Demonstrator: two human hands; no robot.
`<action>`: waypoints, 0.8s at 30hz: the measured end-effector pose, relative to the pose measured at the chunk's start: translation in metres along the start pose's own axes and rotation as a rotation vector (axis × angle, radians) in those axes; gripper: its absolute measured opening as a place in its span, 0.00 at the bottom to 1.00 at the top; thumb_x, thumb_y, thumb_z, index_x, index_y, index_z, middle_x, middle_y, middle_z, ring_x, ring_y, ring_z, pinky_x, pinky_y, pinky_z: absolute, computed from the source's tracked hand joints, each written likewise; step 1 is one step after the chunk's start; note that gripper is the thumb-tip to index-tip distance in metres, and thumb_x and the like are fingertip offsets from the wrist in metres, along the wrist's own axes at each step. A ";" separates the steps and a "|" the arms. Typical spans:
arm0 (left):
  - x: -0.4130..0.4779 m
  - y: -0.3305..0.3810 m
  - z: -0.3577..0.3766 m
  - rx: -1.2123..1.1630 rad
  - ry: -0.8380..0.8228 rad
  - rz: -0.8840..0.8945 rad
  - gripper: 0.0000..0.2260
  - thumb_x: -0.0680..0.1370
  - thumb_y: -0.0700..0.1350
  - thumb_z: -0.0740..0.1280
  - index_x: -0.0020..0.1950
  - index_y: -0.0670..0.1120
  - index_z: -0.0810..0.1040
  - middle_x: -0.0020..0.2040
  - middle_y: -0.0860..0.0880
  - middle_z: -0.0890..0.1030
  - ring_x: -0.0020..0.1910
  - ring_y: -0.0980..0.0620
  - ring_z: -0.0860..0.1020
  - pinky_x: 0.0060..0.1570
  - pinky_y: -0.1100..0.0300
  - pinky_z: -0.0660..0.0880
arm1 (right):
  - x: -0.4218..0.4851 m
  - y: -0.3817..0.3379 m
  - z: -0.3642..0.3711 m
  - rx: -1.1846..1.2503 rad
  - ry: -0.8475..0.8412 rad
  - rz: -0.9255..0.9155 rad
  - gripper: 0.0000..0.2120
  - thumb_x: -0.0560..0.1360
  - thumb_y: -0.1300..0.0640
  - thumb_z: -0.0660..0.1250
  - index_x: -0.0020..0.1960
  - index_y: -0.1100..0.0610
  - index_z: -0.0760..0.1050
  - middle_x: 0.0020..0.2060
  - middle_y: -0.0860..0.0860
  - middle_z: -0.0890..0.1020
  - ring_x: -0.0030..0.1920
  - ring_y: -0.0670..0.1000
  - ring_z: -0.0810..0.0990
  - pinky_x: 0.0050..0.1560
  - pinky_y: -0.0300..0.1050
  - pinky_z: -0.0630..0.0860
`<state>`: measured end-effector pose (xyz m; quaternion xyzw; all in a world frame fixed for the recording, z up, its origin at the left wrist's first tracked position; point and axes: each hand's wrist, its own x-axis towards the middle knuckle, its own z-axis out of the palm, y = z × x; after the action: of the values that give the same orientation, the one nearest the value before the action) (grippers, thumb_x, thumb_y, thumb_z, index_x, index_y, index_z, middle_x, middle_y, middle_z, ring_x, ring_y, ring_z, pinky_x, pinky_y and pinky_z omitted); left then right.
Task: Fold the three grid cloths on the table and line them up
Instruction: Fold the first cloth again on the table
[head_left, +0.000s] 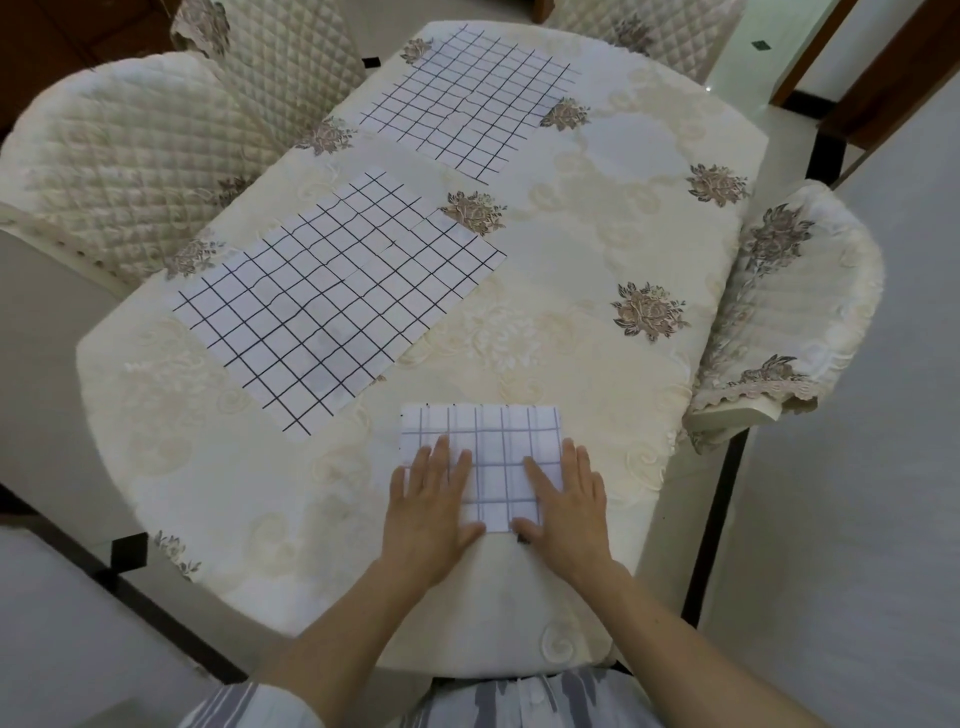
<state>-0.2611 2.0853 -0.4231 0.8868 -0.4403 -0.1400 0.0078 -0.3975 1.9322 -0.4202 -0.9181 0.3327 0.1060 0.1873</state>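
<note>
Three white cloths with black grid lines lie on the table. The nearest cloth (488, 447) is folded into a small rectangle by the table's front edge. My left hand (428, 499) lies flat on its left part and my right hand (569, 499) lies flat on its right part, fingers spread, both pressing down. A second cloth (332, 301) lies unfolded and slanted at the middle left. The third cloth (467, 98) lies unfolded at the far end of the table.
The table (597, 291) wears a cream embroidered cover with brown flower motifs. Quilted chairs stand at the left (130, 156), the far left (280, 57) and the right (795, 306). Pale tiled floor surrounds the table.
</note>
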 end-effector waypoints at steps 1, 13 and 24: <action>-0.002 -0.004 0.001 -0.001 -0.005 -0.005 0.43 0.71 0.68 0.65 0.79 0.53 0.52 0.80 0.43 0.51 0.77 0.40 0.54 0.72 0.40 0.58 | 0.000 0.003 -0.001 -0.010 -0.015 0.022 0.41 0.73 0.36 0.64 0.78 0.43 0.47 0.77 0.58 0.36 0.76 0.59 0.33 0.74 0.57 0.39; -0.014 -0.066 -0.007 0.091 -0.009 -0.054 0.36 0.73 0.68 0.63 0.77 0.59 0.57 0.79 0.42 0.53 0.76 0.37 0.56 0.68 0.36 0.61 | -0.001 0.039 -0.019 -0.054 -0.096 0.078 0.40 0.74 0.35 0.63 0.77 0.39 0.43 0.76 0.59 0.33 0.75 0.61 0.31 0.74 0.60 0.40; -0.009 -0.072 -0.028 0.130 -0.163 -0.060 0.39 0.74 0.68 0.61 0.78 0.61 0.44 0.79 0.44 0.40 0.77 0.39 0.43 0.73 0.40 0.50 | 0.040 0.035 -0.045 -0.164 -0.142 0.062 0.37 0.77 0.47 0.64 0.77 0.42 0.45 0.76 0.62 0.35 0.75 0.64 0.33 0.74 0.62 0.43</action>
<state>-0.2033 2.1333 -0.4036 0.8840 -0.4208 -0.1829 -0.0899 -0.3873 1.8661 -0.4016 -0.9099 0.3369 0.2031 0.1313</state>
